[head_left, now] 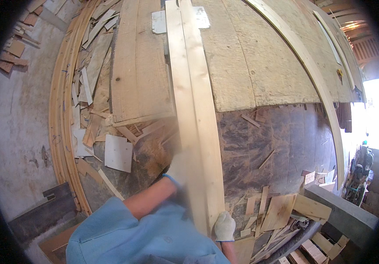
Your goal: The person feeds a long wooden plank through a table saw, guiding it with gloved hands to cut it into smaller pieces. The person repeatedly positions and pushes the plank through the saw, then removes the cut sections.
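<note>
Two long pale wooden boards [196,101] run lengthwise up the middle, side by side, across the wide plywood worktop [260,57]. Their far ends lie over a pale, light-coloured plate [158,22], and their near ends reach toward my body. My right hand [224,226], in a white knit glove, is closed on the right edge of the near end of the boards. My left hand [176,169], also gloved, is at the boards' left side, higher up, behind a hazy blur that hides its fingers.
A long strip [312,79] lies at the right, another bundle of long strips [62,114] along the left wall. Offcuts [90,88] and a white square panel [118,153] litter the left. A concrete ledge [343,207], dark machinery [364,165] and a bright opening [376,114] are at the right.
</note>
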A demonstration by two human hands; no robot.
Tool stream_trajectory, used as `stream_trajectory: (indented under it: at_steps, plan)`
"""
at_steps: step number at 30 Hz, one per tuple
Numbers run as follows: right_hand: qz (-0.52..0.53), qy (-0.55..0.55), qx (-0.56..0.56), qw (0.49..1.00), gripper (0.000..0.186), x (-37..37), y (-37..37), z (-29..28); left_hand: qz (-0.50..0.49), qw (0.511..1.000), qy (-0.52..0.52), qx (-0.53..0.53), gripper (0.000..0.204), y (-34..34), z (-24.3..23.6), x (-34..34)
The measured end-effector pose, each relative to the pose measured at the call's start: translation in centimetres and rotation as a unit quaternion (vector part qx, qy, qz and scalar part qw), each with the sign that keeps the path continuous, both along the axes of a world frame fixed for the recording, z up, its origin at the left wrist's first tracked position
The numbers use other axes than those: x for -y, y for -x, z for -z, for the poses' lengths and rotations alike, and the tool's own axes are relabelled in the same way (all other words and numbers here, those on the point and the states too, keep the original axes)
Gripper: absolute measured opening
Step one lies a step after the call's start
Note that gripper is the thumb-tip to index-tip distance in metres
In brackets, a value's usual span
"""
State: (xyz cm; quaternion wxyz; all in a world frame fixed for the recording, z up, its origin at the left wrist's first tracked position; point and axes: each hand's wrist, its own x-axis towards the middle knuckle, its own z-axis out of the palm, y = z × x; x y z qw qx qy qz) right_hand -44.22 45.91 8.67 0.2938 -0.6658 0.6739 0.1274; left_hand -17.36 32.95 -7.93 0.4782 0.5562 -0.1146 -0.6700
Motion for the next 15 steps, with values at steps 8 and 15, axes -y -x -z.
stream_trajectory:
  at_steps: [8,15]
  plan:
    - [-0.031,0.007,-0.015,0.999,0.014,-2.4,1.4,2.7,0.027,0.996,0.051,0.075,0.051,0.2,3.6,-1.7]
    - [-0.066,0.032,0.008,0.997,0.023,-0.4,0.0,2.1,0.004,0.997,0.052,0.054,0.047,-1.1,2.5,1.0]
